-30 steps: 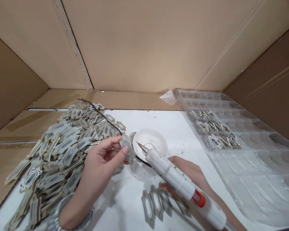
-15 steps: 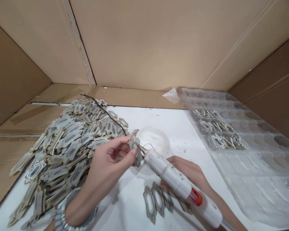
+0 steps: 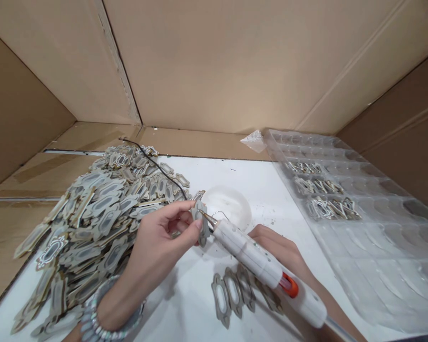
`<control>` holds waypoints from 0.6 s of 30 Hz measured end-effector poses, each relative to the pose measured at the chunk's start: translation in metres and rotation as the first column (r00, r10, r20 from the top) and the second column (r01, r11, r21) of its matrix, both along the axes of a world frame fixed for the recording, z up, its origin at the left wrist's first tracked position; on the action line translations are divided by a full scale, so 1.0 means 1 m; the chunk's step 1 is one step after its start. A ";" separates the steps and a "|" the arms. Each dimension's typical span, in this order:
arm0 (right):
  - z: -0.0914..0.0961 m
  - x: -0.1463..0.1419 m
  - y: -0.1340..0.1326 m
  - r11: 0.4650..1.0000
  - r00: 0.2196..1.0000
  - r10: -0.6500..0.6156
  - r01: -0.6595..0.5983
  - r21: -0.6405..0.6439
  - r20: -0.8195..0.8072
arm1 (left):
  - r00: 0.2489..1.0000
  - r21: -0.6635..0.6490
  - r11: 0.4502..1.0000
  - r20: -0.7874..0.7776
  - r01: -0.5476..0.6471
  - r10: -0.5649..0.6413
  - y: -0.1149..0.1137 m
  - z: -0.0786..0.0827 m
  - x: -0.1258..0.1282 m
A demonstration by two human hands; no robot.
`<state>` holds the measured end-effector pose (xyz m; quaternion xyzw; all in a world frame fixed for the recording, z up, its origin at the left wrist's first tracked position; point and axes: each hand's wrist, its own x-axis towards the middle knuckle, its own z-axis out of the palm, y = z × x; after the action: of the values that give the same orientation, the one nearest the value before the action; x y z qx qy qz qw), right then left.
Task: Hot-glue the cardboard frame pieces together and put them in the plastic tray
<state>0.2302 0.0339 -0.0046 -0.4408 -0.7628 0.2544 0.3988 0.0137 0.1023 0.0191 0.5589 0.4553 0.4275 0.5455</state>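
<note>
Pinches a thin grey frame (image 3: 204,234) in the left hand (image 3: 164,240) and grips a glue gun (image 3: 257,261) in the right hand (image 3: 280,249), nozzle (image 3: 210,219) between both, probably finding the frame light, stiff and best held by its outer edge.

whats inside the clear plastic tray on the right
In the clear plastic tray, three rows hold small ornate pieces toward their left end, some showing white outlines. The pieces overlap, so those underneath are partly covered and their number can't be told.
</note>
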 end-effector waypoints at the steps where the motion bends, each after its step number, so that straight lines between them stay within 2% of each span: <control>1: 0.001 -0.001 0.000 1.000 1.000 -0.004 0.004 -0.001 0.001 | 1.000 0.000 1.000 -0.002 0.000 0.000 0.000 -0.001 0.000; 7: 0.005 -0.002 -0.001 1.000 0.999 -0.023 0.023 -0.013 0.022 | 1.000 0.008 1.000 0.000 0.002 -0.002 -0.001 -0.002 -0.001; 14: -0.001 0.001 -0.001 1.000 1.000 0.012 -0.012 -0.023 -0.012 | 1.000 0.014 1.000 -0.016 0.009 -0.008 -0.001 0.000 -0.002; 18: -0.005 0.003 -0.002 1.000 1.000 -0.017 0.017 -0.004 0.010 | 1.000 0.010 1.000 -0.014 0.017 -0.017 -0.001 -0.001 -0.003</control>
<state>0.2332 0.0322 -0.0100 -0.4491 -0.7606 0.2504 0.3964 0.0111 0.1013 0.0176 0.5685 0.4521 0.4215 0.5430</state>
